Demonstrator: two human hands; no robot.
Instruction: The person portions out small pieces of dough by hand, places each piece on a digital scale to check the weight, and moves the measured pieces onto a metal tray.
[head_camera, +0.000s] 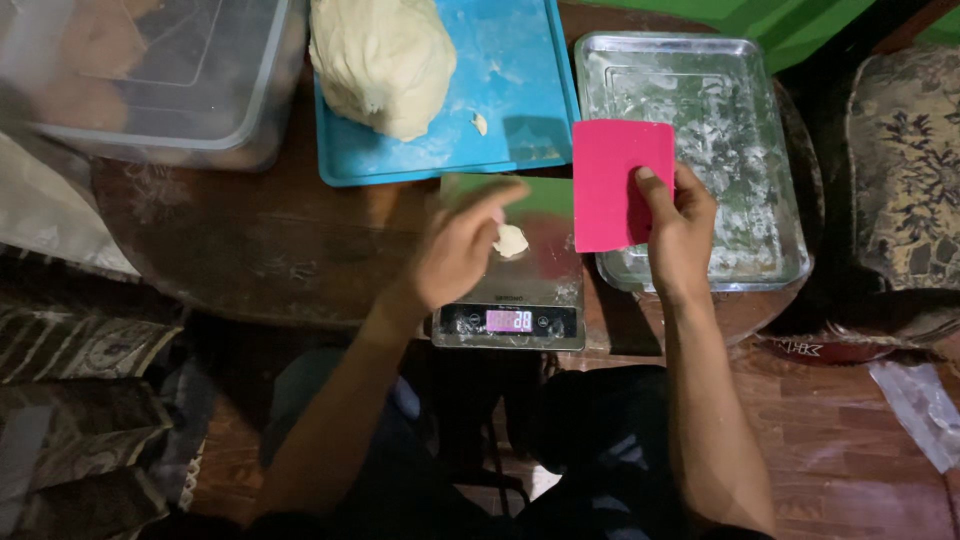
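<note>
- Your left fingers (497, 203) are half curled and hold nothing; the tips touch or hover just over the small dough piece (511, 240). The blur hides which.
- Far left, one clear plastic tub (150, 80) sits on the round wooden worktop (250, 250), well apart from both your hands.
- Next along, one blue cutting board (500, 90) carries the one big dough lump (382, 62), plus a single crumb of dough (480, 124) beside it.
- Your left hand (455, 255) is stretched over the one kitchen scale (515, 290); the small dough piece lies on its plate, and the lit display faces you.
- Judging by this, you are at the weighing step: one portion is on the scale. The next move calls for reading the display, then adding or pinching off dough with a light touch.
- Your right hand (680, 230) pinches one pink scraper (620, 185), thumb on its face and the other fingers behind, held upright between scale and tray.
- Far right, one floured metal tray (780, 150) holds no portions.
</note>
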